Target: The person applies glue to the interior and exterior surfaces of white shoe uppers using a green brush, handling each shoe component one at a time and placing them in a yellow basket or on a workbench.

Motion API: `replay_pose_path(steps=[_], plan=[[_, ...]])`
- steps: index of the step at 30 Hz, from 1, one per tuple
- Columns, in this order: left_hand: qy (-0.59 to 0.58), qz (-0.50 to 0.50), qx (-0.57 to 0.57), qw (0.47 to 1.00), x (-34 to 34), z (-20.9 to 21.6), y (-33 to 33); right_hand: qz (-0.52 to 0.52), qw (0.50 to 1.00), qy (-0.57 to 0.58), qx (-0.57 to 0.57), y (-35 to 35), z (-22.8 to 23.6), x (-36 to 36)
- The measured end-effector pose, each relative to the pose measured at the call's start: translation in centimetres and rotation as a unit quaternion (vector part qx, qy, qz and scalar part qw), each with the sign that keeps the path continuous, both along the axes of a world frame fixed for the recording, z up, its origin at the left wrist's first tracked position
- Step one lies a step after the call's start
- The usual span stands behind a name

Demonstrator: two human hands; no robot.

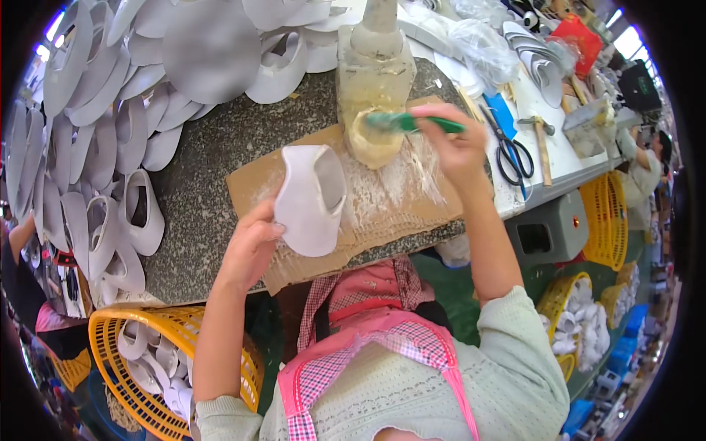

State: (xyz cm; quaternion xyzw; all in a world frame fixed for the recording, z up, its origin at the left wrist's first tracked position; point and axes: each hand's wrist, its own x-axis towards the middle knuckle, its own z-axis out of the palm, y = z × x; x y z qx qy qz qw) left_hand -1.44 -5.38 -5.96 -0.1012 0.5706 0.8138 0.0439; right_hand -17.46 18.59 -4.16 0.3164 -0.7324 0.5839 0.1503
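Note:
My left hand grips a white shoe upper by its left edge, with its opening facing right, over a sheet of cardboard. My right hand is closed around a green-handled brush. The brush's bristle end lies over the mouth of a glue-crusted pot to the right of the upper. Dried white and yellowish smears cover the cardboard beneath both.
Many white shoe uppers are heaped at the far left. Scissors and a hammer lie at right. A yellow basket of uppers stands below left; a grey stool is below right. Another person works far right.

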Motion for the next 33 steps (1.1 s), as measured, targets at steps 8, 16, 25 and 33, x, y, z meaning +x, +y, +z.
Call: replay_pose_path(steps=[8,16,25,33], plan=[[0.032,-0.014,0.09,0.995,-1.4,0.0,2.1,0.004,0.99,-0.083,-0.112,5.5,-2.8,0.3],[-0.053,0.114,0.073,0.989,-0.2,0.9,3.7,0.005,0.99,-0.118,-0.072,5.3,-3.5,2.1],[0.096,0.249,-0.387,0.883,-0.9,6.5,0.5,0.089,0.987,-0.108,-0.08,2.2,-3.3,4.5],[0.086,0.181,-0.447,0.872,-2.1,5.2,0.5,0.197,0.948,0.229,0.095,-2.8,-3.1,5.0]])
